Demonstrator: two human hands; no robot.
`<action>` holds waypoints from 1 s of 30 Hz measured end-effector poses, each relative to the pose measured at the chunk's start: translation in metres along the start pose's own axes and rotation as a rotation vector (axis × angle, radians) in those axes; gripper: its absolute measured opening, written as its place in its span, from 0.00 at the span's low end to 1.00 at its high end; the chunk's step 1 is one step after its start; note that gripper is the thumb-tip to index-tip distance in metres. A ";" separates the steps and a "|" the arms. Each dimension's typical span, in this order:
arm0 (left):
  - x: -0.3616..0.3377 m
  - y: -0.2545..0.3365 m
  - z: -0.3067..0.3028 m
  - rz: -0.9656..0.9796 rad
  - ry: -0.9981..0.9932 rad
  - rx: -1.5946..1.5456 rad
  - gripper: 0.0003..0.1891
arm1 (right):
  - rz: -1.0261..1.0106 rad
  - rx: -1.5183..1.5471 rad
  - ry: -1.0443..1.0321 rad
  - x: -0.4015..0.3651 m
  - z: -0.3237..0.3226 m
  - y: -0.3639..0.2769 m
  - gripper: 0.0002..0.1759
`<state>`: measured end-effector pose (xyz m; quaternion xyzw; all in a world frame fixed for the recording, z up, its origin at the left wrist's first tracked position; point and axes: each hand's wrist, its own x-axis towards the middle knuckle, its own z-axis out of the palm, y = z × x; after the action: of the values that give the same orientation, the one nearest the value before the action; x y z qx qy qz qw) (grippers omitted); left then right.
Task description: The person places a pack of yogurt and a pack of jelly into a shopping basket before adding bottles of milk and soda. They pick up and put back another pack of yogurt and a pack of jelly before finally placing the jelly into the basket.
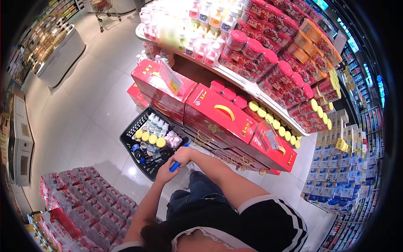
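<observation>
Both of my hands are closed on the blue handle [174, 166] of a black shopping basket [147, 170]. My left hand [167, 169] grips it lower down, and my right hand [184, 155] grips it close by, further up. Inside the basket lie several white bottles [157, 123], a row of yellow-lidded jars [153, 139], pinkish-white bottles [172, 138] and a dark item with blue parts [137, 151]. Beside the basket, large red gift boxes [220, 112] with yellow handles are stacked.
A shelf [252, 87] holds pink and white bottles and red-lidded jars. Shrink-wrapped bottle packs [90, 201] stand at the lower left, stacked blue-and-white cartons [338, 168] at the right. A shopping cart [101, 9] and a white display counter [63, 59] are further off.
</observation>
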<state>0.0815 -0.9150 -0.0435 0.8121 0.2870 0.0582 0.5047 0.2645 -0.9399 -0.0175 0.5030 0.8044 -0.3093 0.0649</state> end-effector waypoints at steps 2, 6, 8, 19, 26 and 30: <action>0.009 -0.001 -0.015 0.031 0.054 -0.043 0.36 | 0.000 -0.005 0.012 0.014 -0.012 0.007 0.15; 0.030 0.005 -0.048 -0.035 0.069 -0.001 0.33 | -0.060 -0.005 0.046 0.039 -0.036 0.019 0.14; 0.038 -0.007 -0.058 -0.055 0.080 0.012 0.33 | -0.070 -0.001 0.068 0.054 -0.049 0.025 0.14; 0.087 -0.033 -0.127 -0.122 0.164 0.142 0.34 | -0.144 0.032 0.116 0.131 -0.103 0.062 0.12; 0.114 -0.054 -0.171 -0.150 0.166 0.083 0.36 | -0.136 -0.001 0.073 0.188 -0.123 0.077 0.13; 0.137 -0.067 -0.200 -0.061 0.226 0.066 0.35 | -0.136 -0.018 0.078 0.217 -0.148 0.090 0.13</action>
<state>0.0909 -0.6643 -0.0308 0.8074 0.3684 0.1246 0.4436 0.2664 -0.6625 -0.0280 0.4584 0.8413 -0.2860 0.0167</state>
